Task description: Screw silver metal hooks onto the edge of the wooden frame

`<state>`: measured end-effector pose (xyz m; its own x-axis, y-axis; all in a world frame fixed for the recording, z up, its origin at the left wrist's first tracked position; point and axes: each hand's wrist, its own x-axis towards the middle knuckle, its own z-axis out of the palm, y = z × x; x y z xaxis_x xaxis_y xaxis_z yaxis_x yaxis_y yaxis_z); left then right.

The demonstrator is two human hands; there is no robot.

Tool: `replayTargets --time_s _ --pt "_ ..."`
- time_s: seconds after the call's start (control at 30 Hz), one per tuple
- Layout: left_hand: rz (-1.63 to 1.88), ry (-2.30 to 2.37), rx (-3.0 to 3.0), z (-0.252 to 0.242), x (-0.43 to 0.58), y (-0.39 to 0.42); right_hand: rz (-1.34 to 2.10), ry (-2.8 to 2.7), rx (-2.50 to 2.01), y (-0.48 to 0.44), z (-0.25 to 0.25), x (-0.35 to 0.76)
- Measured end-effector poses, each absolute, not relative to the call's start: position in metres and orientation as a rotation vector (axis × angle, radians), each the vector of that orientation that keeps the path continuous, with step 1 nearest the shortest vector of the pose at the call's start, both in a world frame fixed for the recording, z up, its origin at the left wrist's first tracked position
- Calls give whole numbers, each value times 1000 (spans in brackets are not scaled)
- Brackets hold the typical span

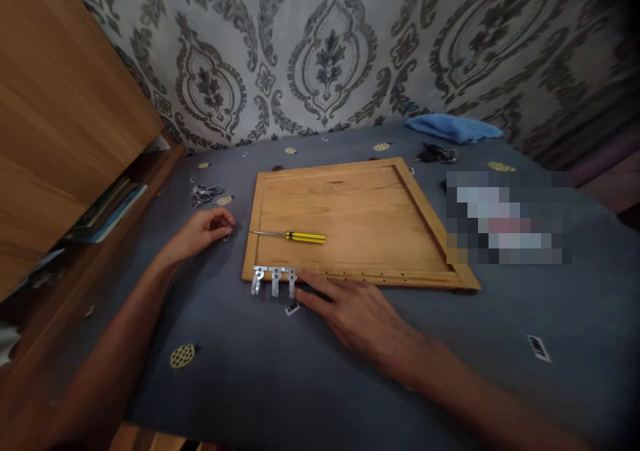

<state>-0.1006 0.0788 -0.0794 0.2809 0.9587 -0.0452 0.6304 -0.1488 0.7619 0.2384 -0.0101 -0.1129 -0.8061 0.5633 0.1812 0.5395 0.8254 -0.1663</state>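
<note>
A framed wooden panel (345, 218) lies flat on the dark patterned cloth. Three silvery metal hooks (275, 281) stand in a row along its near edge, at the left end. My right hand (363, 314) reaches in from the right, with its thumb and a finger at the side of the rightmost hook (293, 282). To the right of the hooks, small dark holes run along the edge. A yellow-and-black screwdriver (305, 237) rests on the panel, its tip pointing left. My left hand (205, 230) is beside the panel's left edge, fingers curled in; whatever they hold is hidden.
Several small metal pieces (206, 194) lie in a heap on the cloth beyond my left hand. Keys (436, 153) and a blue cloth (454, 127) are behind the panel at right. Wooden furniture (75, 104) with a shelf borders the left; a blurred-out patch covers something at right.
</note>
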Motion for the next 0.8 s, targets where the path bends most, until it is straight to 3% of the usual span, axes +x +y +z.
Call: replayTargets --time_s 0.47,0.8 --pt "610 1270 1839 -50 -64 55 129 -2748 -817 -11 -117 238" --pt "360 1016 2019 -34 -5 38 70 -2752 -815 -9 -112 236"
